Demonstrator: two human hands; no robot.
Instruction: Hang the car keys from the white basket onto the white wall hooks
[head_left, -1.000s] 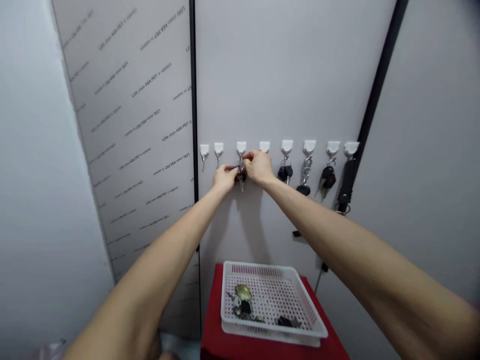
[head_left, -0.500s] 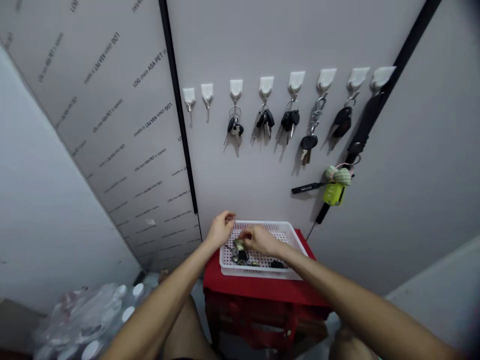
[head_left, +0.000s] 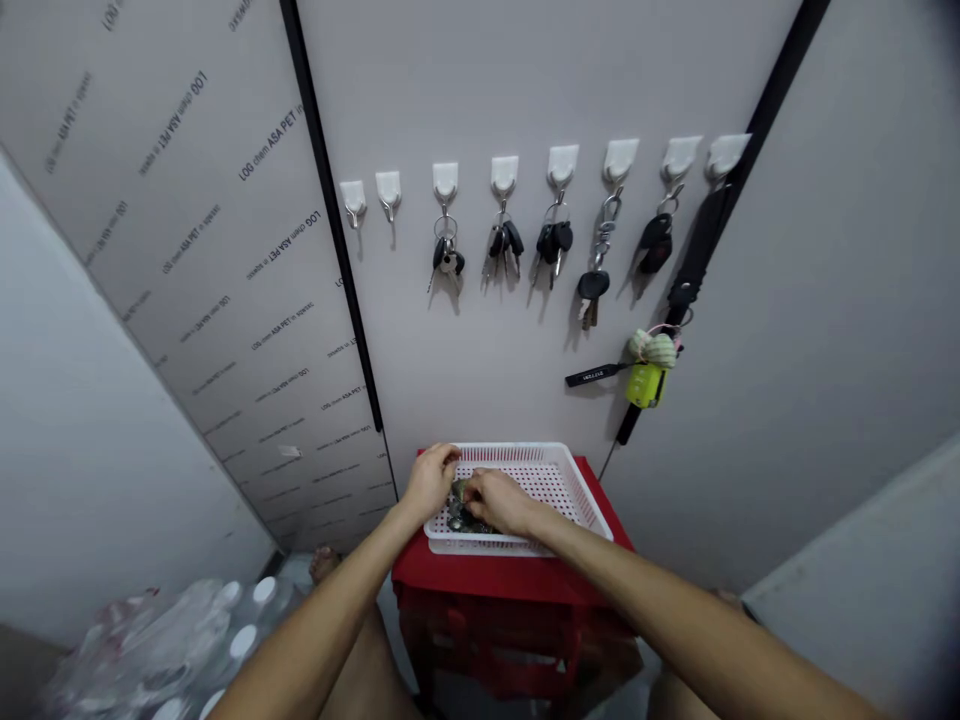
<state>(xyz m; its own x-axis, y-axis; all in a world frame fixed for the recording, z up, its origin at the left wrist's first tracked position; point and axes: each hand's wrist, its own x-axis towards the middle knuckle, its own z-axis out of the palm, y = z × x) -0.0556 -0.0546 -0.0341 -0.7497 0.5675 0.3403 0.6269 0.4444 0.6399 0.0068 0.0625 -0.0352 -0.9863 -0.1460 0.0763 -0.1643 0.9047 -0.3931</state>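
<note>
A white perforated plastic basket (head_left: 592, 495) rests on a red cloth-covered stool. My right hand (head_left: 501, 500) reaches into its left half, fingers bent and pinched on a small pile of keys (head_left: 456, 523); what lies under the fingertips is mostly hidden. Some pieces look brassy, others dark. My left hand (head_left: 431, 483) hovers at the basket's left rim, fingers loosely curved and apart, with nothing visible in them.
A row of white hooks (head_left: 504, 172) is stuck on the grey panel above. Bunches of keys (head_left: 553, 242) hang from most; the leftmost two hold nothing. A yellow-green key fob (head_left: 645, 383) hangs at right. Capped bottles (head_left: 241, 643) stand on the floor at left. The stool (head_left: 510, 580) has red cloth.
The view has shifted slightly, so the wall moved left. My right hand has moved down and toward the near-left corner over the keys; the dark key at the basket's front is now out of sight.
</note>
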